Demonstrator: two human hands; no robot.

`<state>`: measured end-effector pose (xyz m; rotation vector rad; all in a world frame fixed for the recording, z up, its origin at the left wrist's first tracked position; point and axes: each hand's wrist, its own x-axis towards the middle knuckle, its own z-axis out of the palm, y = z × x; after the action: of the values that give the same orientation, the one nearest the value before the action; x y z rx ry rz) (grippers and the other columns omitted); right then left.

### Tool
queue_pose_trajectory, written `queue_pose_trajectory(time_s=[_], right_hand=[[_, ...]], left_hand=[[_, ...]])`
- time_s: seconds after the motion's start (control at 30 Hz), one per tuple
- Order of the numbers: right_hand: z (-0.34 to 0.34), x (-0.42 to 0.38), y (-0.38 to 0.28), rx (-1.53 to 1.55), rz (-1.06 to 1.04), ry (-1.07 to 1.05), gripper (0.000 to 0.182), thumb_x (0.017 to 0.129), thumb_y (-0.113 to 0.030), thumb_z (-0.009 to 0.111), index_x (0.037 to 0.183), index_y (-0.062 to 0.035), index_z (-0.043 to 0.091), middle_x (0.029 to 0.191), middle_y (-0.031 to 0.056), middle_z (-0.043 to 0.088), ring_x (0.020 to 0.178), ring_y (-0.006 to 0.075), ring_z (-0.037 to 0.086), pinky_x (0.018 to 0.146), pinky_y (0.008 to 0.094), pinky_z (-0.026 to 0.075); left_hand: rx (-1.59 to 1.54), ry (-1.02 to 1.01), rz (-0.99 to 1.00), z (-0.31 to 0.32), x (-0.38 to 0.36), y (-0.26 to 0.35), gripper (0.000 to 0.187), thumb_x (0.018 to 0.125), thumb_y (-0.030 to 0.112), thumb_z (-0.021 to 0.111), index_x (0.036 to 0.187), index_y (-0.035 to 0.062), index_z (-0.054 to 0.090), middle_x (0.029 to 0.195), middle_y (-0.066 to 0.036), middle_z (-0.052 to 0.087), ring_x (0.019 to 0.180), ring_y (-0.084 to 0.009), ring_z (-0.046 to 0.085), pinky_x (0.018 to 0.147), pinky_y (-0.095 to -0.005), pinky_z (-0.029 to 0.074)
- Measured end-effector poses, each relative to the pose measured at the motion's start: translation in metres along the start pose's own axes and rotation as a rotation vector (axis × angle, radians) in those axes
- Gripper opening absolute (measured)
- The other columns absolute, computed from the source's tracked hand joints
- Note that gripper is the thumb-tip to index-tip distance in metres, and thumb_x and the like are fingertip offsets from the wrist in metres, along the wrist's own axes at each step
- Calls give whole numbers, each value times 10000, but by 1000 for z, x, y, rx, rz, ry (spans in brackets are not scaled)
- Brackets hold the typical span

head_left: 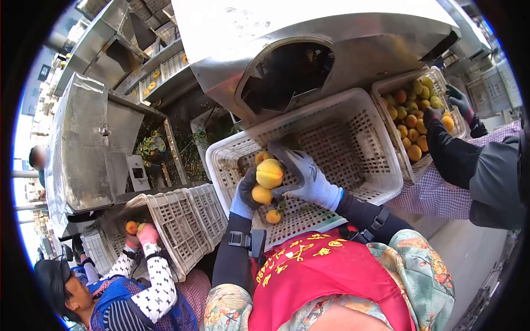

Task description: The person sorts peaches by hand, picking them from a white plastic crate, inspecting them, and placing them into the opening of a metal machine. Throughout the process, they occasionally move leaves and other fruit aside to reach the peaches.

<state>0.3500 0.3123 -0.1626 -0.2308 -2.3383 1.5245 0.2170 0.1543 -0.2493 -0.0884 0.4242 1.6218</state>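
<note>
My left hand (247,192), in a grey-and-white work glove, is closed around yellow peaches at the left side of a white plastic crate (301,122). A large peach (269,174) with a visible seam sits uppermost. Below it is a smaller peach (261,194), and another peach (264,158) shows behind. My right hand (307,179), gloved alike, is just right of the fruit, its fingers curved and apart from the thumb, with the tips close to the peaches. One loose peach (273,216) lies in the crate under my hands.
A metal machine with a dark round opening (287,74) stands behind the crate. On the right, a co-worker's gloved hand (433,116) is at a crate of peaches (411,118). At lower left, another person's pink-gloved hands (146,234) hold fruit beside tilted crates (179,229).
</note>
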Motion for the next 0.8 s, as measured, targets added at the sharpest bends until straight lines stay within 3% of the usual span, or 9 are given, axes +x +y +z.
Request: queue_pose_trajectory(time_s=[0.03,0.07,0.23,0.3,0.37,0.43,0.6,0.77,0.8], right_hand=[[1,-2,-6,-227,-107,20,917,685,-344,791,1449,-115,339,1275,165,522,1148,337,501,1021,435,334],[4,-4,-12,-172,-64,42,907,663,-345,795,1423,-88,372,1244,152,540,1134,334,509,1014,436,331],[-12,6,-34,-350,-110,230,895,633,-320,802,1394,-66,405,1234,153,548,1135,334,514,999,442,347],[-22,10,-48,-301,-122,225,879,642,-304,801,1384,-44,408,1236,166,547,1126,349,526,979,444,373],[-25,10,-54,-283,-162,254,874,646,-297,804,1376,-27,405,1262,170,536,1124,370,533,965,441,394],[-28,15,-60,-301,-17,194,885,649,-301,808,1378,-18,395,1264,174,539,1119,382,535,968,430,404],[-25,56,-33,-439,-135,478,863,659,-343,788,1374,-45,407,1237,181,537,1118,360,530,1052,524,295],[-18,92,6,-658,-65,616,897,657,-412,788,1359,-2,409,1259,220,521,1175,390,488,1095,534,237],[-17,95,12,-686,-31,618,895,661,-412,784,1355,8,406,1267,230,512,1197,404,466,1100,537,228]], left_hand=[[-22,-22,-82,3,5,3,673,879,484,593,1351,38,417,1229,-172,571,961,-342,636,745,-457,550],[-90,90,-71,1,14,1,644,896,471,574,1346,37,423,1251,-181,560,1049,-337,607,877,-469,523],[3,-131,60,38,22,5,620,896,449,589,1321,17,457,1251,-167,562,1105,-302,587,973,-426,474],[574,44,274,69,11,18,636,885,424,611,1318,-18,465,1231,-151,575,1098,-258,588,960,-386,477],[734,6,263,112,2,39,623,845,315,675,1308,-52,477,1215,-141,588,1094,-211,583,936,-350,481],[1181,70,282,142,-1,51,588,805,192,715,1292,-57,499,1204,-135,600,1097,-185,573,934,-326,472],[1047,229,696,141,10,37,494,857,166,654,1289,-30,515,1188,-111,609,1018,-169,606,871,-292,499],[1012,318,664,101,11,28,474,960,349,494,1267,-10,525,1157,-144,613,986,-232,633,846,-342,523],[638,333,549,97,12,28,539,941,436,486,1260,3,524,1154,-138,606,984,-249,626,823,-371,533]])
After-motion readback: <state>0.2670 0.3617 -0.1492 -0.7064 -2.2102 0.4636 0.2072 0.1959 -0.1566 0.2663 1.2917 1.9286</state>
